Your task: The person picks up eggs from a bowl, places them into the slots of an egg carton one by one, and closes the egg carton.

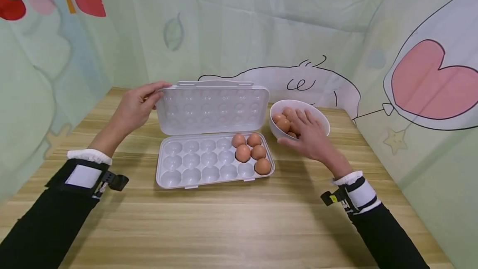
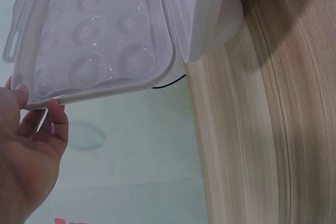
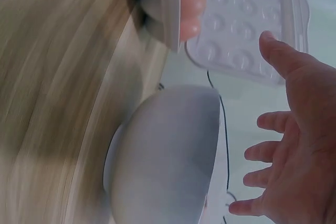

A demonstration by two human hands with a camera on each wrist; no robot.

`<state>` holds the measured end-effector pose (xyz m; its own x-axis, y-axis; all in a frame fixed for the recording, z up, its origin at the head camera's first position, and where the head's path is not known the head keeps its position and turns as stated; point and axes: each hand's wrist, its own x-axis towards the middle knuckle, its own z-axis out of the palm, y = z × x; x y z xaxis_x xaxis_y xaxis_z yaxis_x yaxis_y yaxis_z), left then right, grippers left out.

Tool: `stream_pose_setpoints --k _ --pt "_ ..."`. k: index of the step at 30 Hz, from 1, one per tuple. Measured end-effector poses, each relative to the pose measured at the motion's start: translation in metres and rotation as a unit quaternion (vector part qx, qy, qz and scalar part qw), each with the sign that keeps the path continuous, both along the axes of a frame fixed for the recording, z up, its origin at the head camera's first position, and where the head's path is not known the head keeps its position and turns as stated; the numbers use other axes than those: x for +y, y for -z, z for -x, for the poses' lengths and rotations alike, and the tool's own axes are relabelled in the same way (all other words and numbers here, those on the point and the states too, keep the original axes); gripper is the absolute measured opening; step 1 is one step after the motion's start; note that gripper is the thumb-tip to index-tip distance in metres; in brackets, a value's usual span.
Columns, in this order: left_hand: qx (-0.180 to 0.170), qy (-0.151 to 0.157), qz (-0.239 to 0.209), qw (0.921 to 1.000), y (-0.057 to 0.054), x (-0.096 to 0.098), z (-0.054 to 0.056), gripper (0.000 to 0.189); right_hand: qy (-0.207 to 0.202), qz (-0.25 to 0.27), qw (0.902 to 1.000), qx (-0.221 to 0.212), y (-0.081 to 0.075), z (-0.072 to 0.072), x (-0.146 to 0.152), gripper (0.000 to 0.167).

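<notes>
A white plastic egg tray (image 1: 191, 161) lies on the table with its lid (image 1: 213, 113) raised. Several brown eggs (image 1: 243, 153) sit in cups at its right end; the other cups show no eggs. My left hand (image 1: 134, 109) pinches the lid's upper left corner between thumb and fingers, also plain in the left wrist view. To the right of the tray stands a white bowl (image 3: 168, 156) holding more brown eggs (image 1: 283, 125). Over the bowl my right hand (image 1: 311, 136) is spread, fingers extended, nothing held; it hides part of the bowl's contents. In the right wrist view it is apart from the bowl.
The wood-grain table (image 1: 209, 227) carries tray and bowl. Behind it and at both sides hangs a pale green printed cloth (image 1: 239, 24), close to the table's back edge. Each wrist bears a strapped-on black camera (image 1: 118, 182).
</notes>
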<state>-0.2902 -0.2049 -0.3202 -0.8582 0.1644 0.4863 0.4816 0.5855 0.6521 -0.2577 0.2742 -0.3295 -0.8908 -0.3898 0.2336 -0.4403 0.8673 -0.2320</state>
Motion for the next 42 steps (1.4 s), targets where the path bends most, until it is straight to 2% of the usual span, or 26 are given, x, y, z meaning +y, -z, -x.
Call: stream_pose_setpoints --k 5,13,15,20,22,27,34,42 --pt "0.003 -0.001 0.001 1.0 0.0 0.0 0.0 0.034 0.04 -0.012 0.9986 -0.034 -0.003 0.001 0.02 0.094" --pt "0.009 -0.002 0.004 1.0 0.001 -0.002 0.0 0.034 0.068 -0.015 0.9962 -0.053 -0.006 0.007 0.045 0.085" --pt "0.011 -0.002 0.004 0.9999 0.001 -0.002 0.0 0.034 0.068 -0.006 0.9959 -0.059 -0.006 0.009 0.049 0.079" --pt "0.013 -0.005 0.006 0.9999 0.001 -0.002 0.0 0.033 0.04 -0.002 0.9979 -0.051 -0.005 0.015 0.056 0.042" --pt "0.012 -0.004 0.006 0.9999 0.001 -0.001 0.001 0.034 0.036 -0.005 0.9981 -0.05 -0.004 0.018 0.059 0.033" --pt "0.012 -0.001 0.002 0.9999 0.002 0.0 0.001 0.033 0.044 -0.005 0.9965 -0.071 -0.004 0.021 0.062 0.031" --pt "0.002 -0.006 0.004 1.0 0.001 -0.001 0.0 0.033 0.043 -0.018 0.9933 -0.106 -0.011 0.025 0.057 0.034" --pt "-0.002 -0.007 0.006 1.0 -0.001 -0.001 -0.001 0.034 0.042 -0.034 0.9907 -0.125 -0.016 0.028 0.053 0.022"
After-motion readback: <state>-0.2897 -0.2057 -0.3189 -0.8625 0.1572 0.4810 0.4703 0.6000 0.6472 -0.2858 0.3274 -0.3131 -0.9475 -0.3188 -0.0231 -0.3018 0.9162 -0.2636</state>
